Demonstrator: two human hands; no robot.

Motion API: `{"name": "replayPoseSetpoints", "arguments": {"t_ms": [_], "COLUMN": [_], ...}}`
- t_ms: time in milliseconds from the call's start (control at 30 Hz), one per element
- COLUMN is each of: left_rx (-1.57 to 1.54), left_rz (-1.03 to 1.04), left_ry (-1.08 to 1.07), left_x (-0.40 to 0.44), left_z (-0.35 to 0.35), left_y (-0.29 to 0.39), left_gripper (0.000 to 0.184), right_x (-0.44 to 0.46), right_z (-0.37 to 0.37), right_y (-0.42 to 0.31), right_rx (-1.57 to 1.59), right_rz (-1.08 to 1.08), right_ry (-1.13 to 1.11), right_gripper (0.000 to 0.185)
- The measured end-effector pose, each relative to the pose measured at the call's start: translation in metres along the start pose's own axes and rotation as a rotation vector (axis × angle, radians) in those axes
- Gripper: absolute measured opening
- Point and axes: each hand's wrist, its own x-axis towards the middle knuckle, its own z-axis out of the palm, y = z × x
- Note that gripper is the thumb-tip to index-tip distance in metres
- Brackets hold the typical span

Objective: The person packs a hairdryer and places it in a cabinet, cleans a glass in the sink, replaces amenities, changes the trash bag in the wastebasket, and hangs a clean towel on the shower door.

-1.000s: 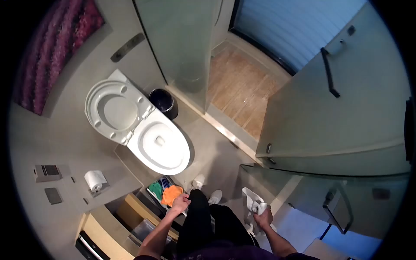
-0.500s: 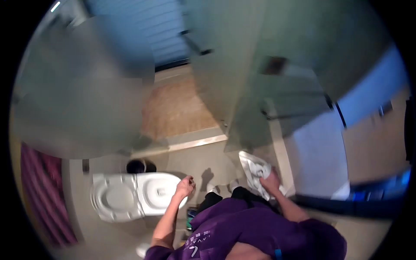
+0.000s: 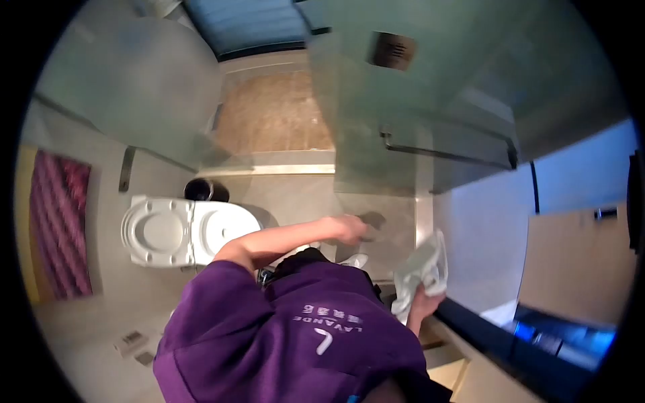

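A white cloth (image 3: 424, 267) hangs bunched in my right hand (image 3: 426, 305), whose fingers are closed around it beside the dark counter edge. My left arm reaches across in front of my body. At its end, my left hand (image 3: 347, 230) is over the floor, fingers loosely bent and slightly blurred, with nothing visible in them. Left of that arm stands a white toilet (image 3: 159, 233) with its lid raised; the forearm covers part of the bowl's near edge. My white shoes (image 3: 356, 260) show just below the left hand.
A black bin (image 3: 201, 190) stands behind the toilet. Frosted glass panels and a glass door with a metal handle (image 3: 443, 154) surround the shower floor (image 3: 275, 114). On the right is a dark counter edge (image 3: 490, 336); a purple patterned panel (image 3: 62, 225) is at far left.
My left hand has moved right, from beside the toilet bowl to above the floor. My right hand, still holding the cloth, is lower and closer to the counter. The view has shifted.
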Motion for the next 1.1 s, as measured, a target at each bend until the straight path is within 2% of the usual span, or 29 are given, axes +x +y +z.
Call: {"name": "replayPoseSetpoints", "arguments": {"t_ms": [100,133,267,333,400,500,533,567,600,633,667,733,767,833,900,1033,1100], "left_rx": [0.017,0.03,-0.001,-0.044,-0.04,-0.004,-0.018,-0.029,-0.01,0.017,0.088,0.011,0.055,0.014,0.062,-0.052,-0.169], "left_rz": [0.095,0.125,0.186,0.183,0.183,0.152,0.155,0.155,0.156,0.156,0.231,0.285,0.351,0.184,0.262,0.36,0.253], "left_ry": [0.014,0.0,0.034,0.052,0.008,0.014,-0.019,-0.054,-0.06,-0.079,-0.15,-0.099,-0.165,-0.276,-0.333,-0.328,-0.315], "left_x": [0.043,0.053,0.08,0.081,0.092,0.12,0.116,0.114,0.124,0.139,0.162,0.206,0.223,0.246,0.287,0.365,0.399], "left_z": [-0.002,-0.002,0.003,0.0,-0.008,0.006,-0.005,-0.02,-0.031,-0.04,-0.048,-0.045,-0.044,-0.065,-0.067,-0.093,-0.087], "left_y": [0.052,0.065,0.1,0.117,0.122,0.104,0.102,0.103,0.113,0.131,0.145,0.132,0.125,0.18,0.188,0.212,0.228], "left_gripper": [0.04,0.042,0.045,0.043,0.044,0.049,0.049,0.049,0.05,0.05,0.05,0.055,0.055,0.055,0.059,0.069,0.07], "right_x": [0.017,0.024,0.044,0.061,0.091,0.127,0.119,0.119,0.133,0.145,0.164,0.181,0.182,0.203,0.229,0.303,0.324], "right_z": [-0.027,-0.019,-0.035,-0.038,-0.053,-0.031,-0.024,-0.03,-0.026,-0.045,-0.041,-0.026,-0.009,-0.032,-0.034,-0.045,-0.037], "right_y": [0.036,0.087,0.113,0.134,0.096,0.098,0.092,0.056,0.066,0.044,0.063,0.054,0.051,0.051,0.049,0.046,0.062], "right_rx": [-0.061,-0.026,-0.034,0.011,0.029,0.055,0.095,0.074,0.102,0.178,0.173,0.233,0.204,0.193,0.232,0.247,0.297], "right_rz": [0.123,0.076,0.205,0.217,0.157,0.123,0.055,0.204,0.214,0.298,0.23,0.316,0.346,0.437,0.481,0.592,0.522], "right_ry": [-0.009,0.027,-0.025,0.048,-0.012,-0.051,0.057,0.014,0.017,0.015,0.058,0.045,0.068,0.12,0.17,0.218,0.308], "right_gripper": [0.079,0.082,0.08,0.08,0.081,0.084,0.083,0.083,0.081,0.077,0.076,0.077,0.075,0.071,0.07,0.068,0.066]}}
